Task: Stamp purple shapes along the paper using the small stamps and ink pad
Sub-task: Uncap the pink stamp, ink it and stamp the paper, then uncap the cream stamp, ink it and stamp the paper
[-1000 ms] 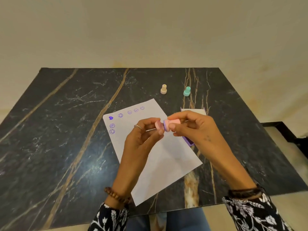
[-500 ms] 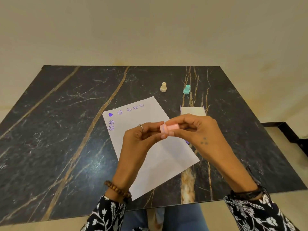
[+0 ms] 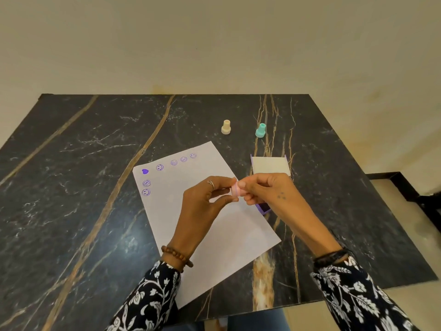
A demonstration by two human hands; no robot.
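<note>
A: Both hands raised above the white sheet of paper (image 3: 214, 225); left hand (image 3: 202, 201) and right hand (image 3: 269, 192) meeting fingertip to fingertip, each pinching an end of the small pink plastic stamp (image 3: 236, 190).

B: Held clear of the dark marble table (image 3: 71, 187); purple smiley and heart prints (image 3: 160, 167) running along the paper's far and left edges.

A: Purple ink pad (image 3: 263, 207) just beside the paper's right edge, half hidden under the right hand; pale lid standing open behind it.

B: Cream stamp (image 3: 226, 127) and teal stamp (image 3: 260, 130) upright further back, near each other, untouched.
</note>
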